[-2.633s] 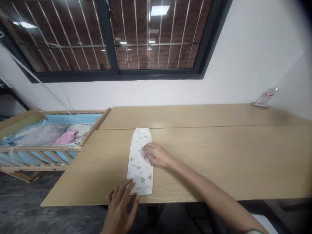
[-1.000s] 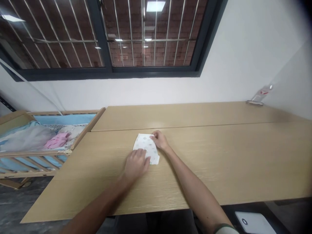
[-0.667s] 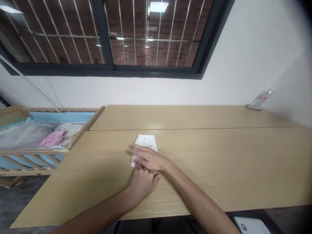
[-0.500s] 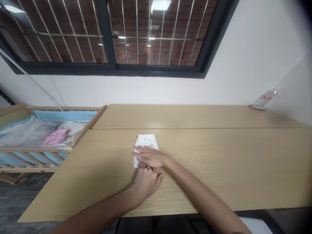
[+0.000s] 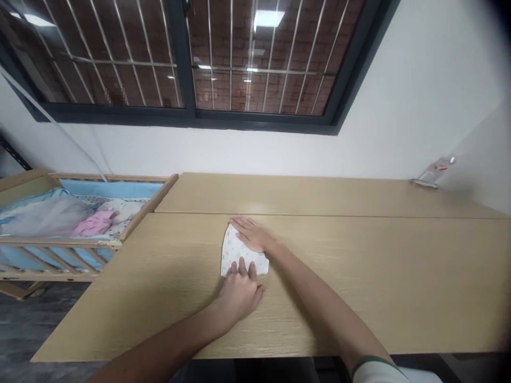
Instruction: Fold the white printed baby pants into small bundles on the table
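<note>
A small white cloth (image 5: 239, 255) with a fine scattered print lies flat on the wooden table, narrower at its far end and wider toward me. My right hand (image 5: 252, 234) rests flat over its far right part, fingers stretched out to the far tip. At the near edge, my left hand (image 5: 240, 290) presses down with its fingertips, the fingers apart and the thumb out to the right. Both hands lie on top of the cloth and neither grasps it. Whether the cloth has more than one layer is unclear.
The pale wooden table (image 5: 359, 276) runs wide to the right, with a seam across its far part. A wooden crib (image 5: 59, 243) with blue lining and bedding adjoins its left side. At the far right corner stands a clear plastic item (image 5: 433, 173). Behind is a barred window (image 5: 263, 119).
My right hand has slid away from me to the cloth's far end, off my left fingers. More of the cloth shows, looking wider at the near side. The left fingers have straightened.
</note>
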A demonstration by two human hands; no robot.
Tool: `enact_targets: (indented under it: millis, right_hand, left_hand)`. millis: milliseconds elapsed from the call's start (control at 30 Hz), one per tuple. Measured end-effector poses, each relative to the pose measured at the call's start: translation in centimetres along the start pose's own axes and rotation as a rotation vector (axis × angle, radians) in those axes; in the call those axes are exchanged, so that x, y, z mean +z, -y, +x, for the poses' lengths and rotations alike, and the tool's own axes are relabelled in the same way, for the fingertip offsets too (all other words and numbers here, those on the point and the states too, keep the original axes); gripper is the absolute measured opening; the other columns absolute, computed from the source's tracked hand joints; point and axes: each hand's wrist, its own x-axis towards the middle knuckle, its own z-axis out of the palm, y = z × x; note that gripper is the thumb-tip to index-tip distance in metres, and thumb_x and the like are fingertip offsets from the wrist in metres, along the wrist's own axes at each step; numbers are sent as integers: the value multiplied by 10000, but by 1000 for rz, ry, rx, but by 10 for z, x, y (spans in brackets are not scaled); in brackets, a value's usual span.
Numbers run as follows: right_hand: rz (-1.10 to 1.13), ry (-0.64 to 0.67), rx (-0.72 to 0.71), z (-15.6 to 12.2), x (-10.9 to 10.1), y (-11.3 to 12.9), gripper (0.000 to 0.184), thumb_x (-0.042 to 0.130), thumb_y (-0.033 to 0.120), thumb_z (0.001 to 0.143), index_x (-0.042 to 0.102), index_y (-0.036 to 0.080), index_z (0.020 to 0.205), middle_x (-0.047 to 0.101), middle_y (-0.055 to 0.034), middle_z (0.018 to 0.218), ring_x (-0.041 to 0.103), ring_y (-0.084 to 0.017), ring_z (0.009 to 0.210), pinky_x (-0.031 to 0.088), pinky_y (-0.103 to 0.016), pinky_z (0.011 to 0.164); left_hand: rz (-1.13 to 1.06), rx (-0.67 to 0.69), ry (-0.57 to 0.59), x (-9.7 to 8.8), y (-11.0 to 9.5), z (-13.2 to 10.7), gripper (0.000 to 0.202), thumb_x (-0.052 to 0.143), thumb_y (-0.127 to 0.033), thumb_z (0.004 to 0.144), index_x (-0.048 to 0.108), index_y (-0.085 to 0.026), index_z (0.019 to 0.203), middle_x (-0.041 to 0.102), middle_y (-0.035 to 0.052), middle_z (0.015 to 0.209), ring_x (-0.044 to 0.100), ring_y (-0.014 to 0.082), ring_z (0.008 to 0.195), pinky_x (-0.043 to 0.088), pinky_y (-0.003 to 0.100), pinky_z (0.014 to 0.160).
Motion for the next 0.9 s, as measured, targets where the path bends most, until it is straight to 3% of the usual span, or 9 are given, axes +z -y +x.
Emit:
enact_targets:
  millis: [167,233,300,367,467,633,700,800,900]
  right_hand:
    - [96,-284,68,-22,-7,12,522,421,394,1030,416,194,1512,379,-130,1601,289,-258,1503,247,-499,1221]
    - [227,-348,123,-36,-14,18,399,474,366,1009,574,196,1355,574,-139,1424,490,-274,1351,386,-493,1126]
    - [416,-289,154,-49,-21,23,304,489,373,1004,675,191,1161,705,-112,1167,642,-251,1095,506,-436,965]
    - [580,-155,147,-60,-30,28,306,509,414,998,704,189,1069,735,-84,1030,676,-226,947,538,-381,852]
    - [651,14,111,-71,-43,33,363,614,491,933,704,209,1143,725,-80,1135,667,-235,1037,524,-376,908]
    - [461,223,79,-83,-54,34,881,894,544,600,598,236,1370,591,-114,1410,549,-334,1270,445,-448,1065]
    - [460,196,92,-84,-53,32,769,870,503,651,631,224,1327,644,-109,1337,594,-318,1193,469,-435,1026]
    - [568,85,135,-81,-48,28,392,685,452,868,703,221,1184,740,-66,1097,660,-247,966,523,-383,891]
    - [688,-12,182,-79,-45,24,349,592,451,936,697,196,1150,741,-67,1070,657,-224,919,522,-363,852]
  left_hand:
    - [-276,123,119,-21,62,12,324,619,-411,882,703,-211,1122,739,109,1134,705,309,995,546,400,831]
    - [-370,153,132,-23,86,15,316,705,-410,813,705,-250,1086,738,61,1141,677,291,1077,523,383,901]
    - [-424,190,142,-22,100,17,259,742,-349,770,711,-258,1010,720,38,1186,644,270,1147,493,359,958]
    - [-440,207,150,-20,105,18,154,717,-273,761,706,-252,914,714,28,1193,642,251,1144,475,342,966]
    - [-434,148,140,-21,102,20,125,643,-235,781,687,-248,896,741,27,1076,673,241,1035,477,329,891]
    - [-520,18,68,-21,98,28,161,506,-309,888,618,-229,972,720,37,920,666,230,865,466,318,764]
    - [-625,-8,20,-20,100,32,184,455,-329,923,591,-221,983,708,37,907,659,217,848,470,315,773]
    - [-800,-36,-10,-19,107,36,229,463,-393,936,594,-212,985,715,42,950,659,209,897,486,310,817]
    - [-889,-58,40,-22,115,37,357,648,-481,831,648,-201,1053,730,61,1084,658,241,996,502,325,870]
